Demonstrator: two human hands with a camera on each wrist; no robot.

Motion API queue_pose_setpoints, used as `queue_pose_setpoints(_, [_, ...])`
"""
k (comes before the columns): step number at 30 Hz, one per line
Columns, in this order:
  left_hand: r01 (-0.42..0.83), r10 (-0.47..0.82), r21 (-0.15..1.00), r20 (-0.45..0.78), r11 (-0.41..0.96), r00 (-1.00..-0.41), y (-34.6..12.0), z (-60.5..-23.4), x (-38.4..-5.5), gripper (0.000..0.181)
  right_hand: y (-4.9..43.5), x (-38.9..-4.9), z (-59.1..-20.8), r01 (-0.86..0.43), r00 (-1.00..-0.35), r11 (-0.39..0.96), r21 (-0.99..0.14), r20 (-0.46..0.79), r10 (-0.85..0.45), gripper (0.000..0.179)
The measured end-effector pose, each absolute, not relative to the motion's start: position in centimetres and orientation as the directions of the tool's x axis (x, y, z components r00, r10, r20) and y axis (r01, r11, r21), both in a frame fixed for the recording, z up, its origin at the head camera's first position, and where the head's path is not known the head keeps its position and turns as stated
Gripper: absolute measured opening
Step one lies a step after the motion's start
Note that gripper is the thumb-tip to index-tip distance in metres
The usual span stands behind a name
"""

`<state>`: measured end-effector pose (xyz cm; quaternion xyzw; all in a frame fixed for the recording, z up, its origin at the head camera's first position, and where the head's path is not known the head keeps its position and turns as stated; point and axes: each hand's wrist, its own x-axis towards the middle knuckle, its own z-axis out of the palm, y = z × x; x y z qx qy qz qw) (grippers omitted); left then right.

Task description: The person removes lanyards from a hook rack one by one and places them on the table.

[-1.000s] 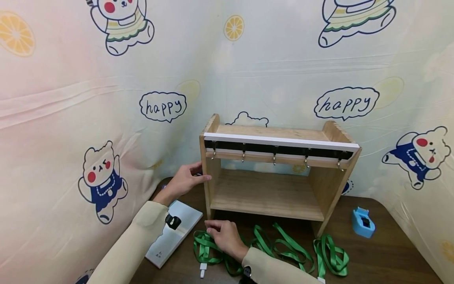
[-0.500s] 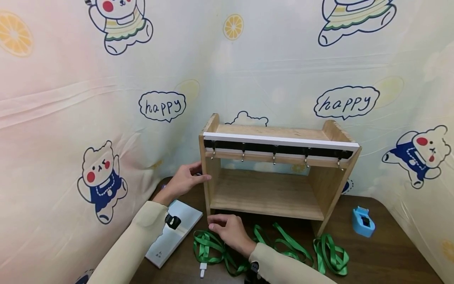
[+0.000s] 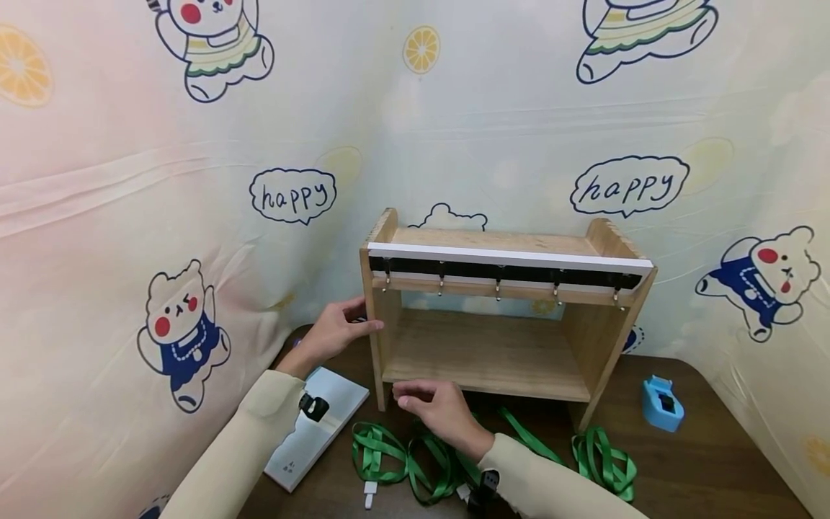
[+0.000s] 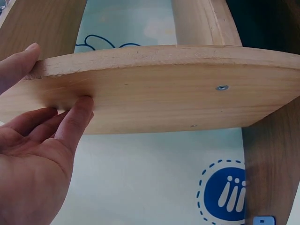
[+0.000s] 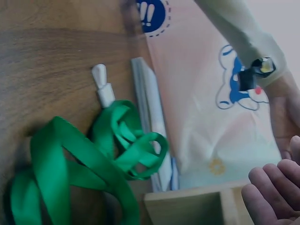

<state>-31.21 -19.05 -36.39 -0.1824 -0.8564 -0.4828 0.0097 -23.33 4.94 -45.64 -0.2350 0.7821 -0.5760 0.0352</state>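
Note:
My left hand (image 3: 333, 331) grips the left side panel of a small wooden shelf (image 3: 493, 353). In the left wrist view its thumb lies on the panel's edge, while the fingertips press the panel's face (image 4: 159, 93). My right hand (image 3: 447, 417) hovers before the lower board, fingers loosely bent, with nothing seen in it. Below it, green lanyards (image 3: 376, 454) lie in loose loops; the right forearm hides part of them. One lanyard's white clip (image 5: 104, 89) shows in the right wrist view. Along the shelf's top front runs a black and white strip (image 3: 467, 272) with several metal hooks.
A flat white box or book (image 3: 318, 429) lies on the dark wooden table (image 3: 713, 454) beneath the left forearm. Near the table's right side sits a small blue device (image 3: 663, 404). A printed cloth (image 3: 506, 144) hangs behind the shelf.
My right hand has moved up and to the right, from over the left lanyard to before the shelf's lower board. The left hand stays on the side panel.

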Motion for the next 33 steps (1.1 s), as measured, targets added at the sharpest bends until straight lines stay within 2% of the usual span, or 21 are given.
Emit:
queue_pose_setpoints(9, [0.326,0.309,0.817,0.192,0.475,-0.932,-19.1,-36.4,-31.3,0.069,6.7,-23.3,-43.5,-0.289,-0.887,0.155,-0.945,0.204,-0.414,0.032])
queue_pose_setpoints(20, [0.314,0.307,0.815,0.177,0.487,-0.935,-19.3,-36.5,-31.4,0.07,8.6,-22.6,-40.8,-0.341,-0.877,0.116,-0.933,0.271,-0.396,0.025])
queue_pose_setpoints(33, [0.315,0.307,0.814,0.178,0.488,-0.935,-19.3,-36.3,-31.2,0.07,11.2,-22.2,-39.3,-0.41,-0.865,0.116,-0.905,0.346,-0.364,0.028])
